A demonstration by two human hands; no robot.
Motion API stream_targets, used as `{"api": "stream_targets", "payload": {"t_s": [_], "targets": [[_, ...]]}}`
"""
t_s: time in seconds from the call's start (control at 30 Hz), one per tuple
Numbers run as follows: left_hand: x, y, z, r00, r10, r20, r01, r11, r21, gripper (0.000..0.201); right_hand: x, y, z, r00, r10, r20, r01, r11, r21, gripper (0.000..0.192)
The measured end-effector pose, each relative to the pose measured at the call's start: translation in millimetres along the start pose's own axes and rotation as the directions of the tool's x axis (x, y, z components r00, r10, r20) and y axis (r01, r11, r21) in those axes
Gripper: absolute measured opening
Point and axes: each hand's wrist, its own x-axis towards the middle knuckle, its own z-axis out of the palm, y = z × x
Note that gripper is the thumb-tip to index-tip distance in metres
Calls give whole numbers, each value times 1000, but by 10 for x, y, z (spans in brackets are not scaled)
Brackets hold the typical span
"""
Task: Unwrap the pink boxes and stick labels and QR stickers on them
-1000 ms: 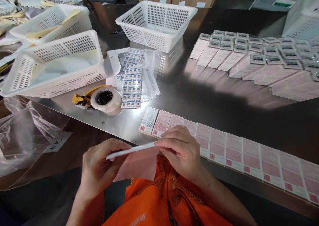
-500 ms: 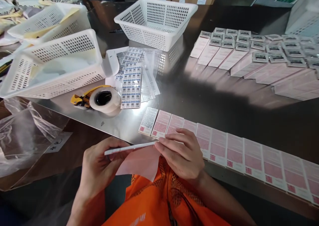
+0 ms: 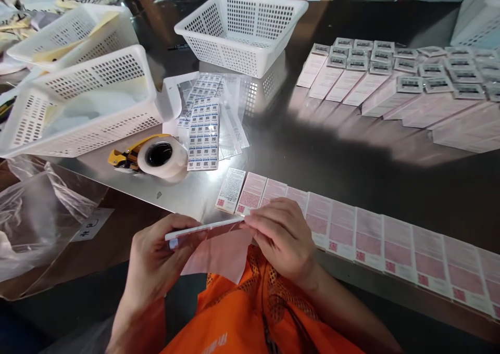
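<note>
Both hands are holding one flat pink-and-white carton (image 3: pixel 203 229) edge-on, just off the near edge of the steel table (image 3: pixel 312 151), above the orange vest (image 3: pixel 250 312). The left hand (image 3: pixel 156 260) is pinching the carton's left end, its fingers closed on it with the thumb on top. The right hand (image 3: pixel 283 237) is gripping the right end with its fingers curled over the top edge. A pink flap or sheet (image 3: pixel 219 255) is hanging below the carton; whether it is part of the carton cannot be told.

A row of flat pink cartons (image 3: pixel 371 237) is lying face-up along the near table edge, touching side by side, with the right hand just over its left part. A tape dispenser (image 3: pixel 156 156) and barcode label sheets (image 3: pixel 203 135) are sitting further back, beside white perforated baskets (image 3: pixel 78 104).

Risks, as judged:
- The carton is being held over the lap, not over the table; a slackened pinch at either end would likely drop it to the floor.
- The right wrist is working close over the row; a sideways brush could push cartons out of line or off the edge.
- The hanging flap could crease if it is pressed against the vest.
</note>
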Motion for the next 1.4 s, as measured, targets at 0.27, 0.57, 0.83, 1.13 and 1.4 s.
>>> {"api": "stream_targets", "payload": {"t_s": [0.27, 0.57, 0.83, 1.13, 1.4], "targets": [[41, -57, 33, 989, -150, 0, 149, 979, -138, 15, -54, 50, -52, 991, -113, 70, 122, 985, -125, 23], [104, -89, 6, 950, -297, 100, 313, 904, -290, 24, -62, 89, -40, 976, -136, 168, 147, 988, -54, 39], [124, -129, 11, 950, -292, 110, 312, 901, -301, 26, -43, 83, -26, 972, -158, 175, 167, 985, -38, 27], [523, -436, -16, 890, -435, 137, 424, 678, -601, 33, -139, -148, -108, 784, -545, 297, 593, 800, -95, 14], [829, -741, -535, 845, -467, 261, 524, 627, -576, 20, 187, -252, -651, 928, -173, 329, 110, 973, 203, 17]]}}
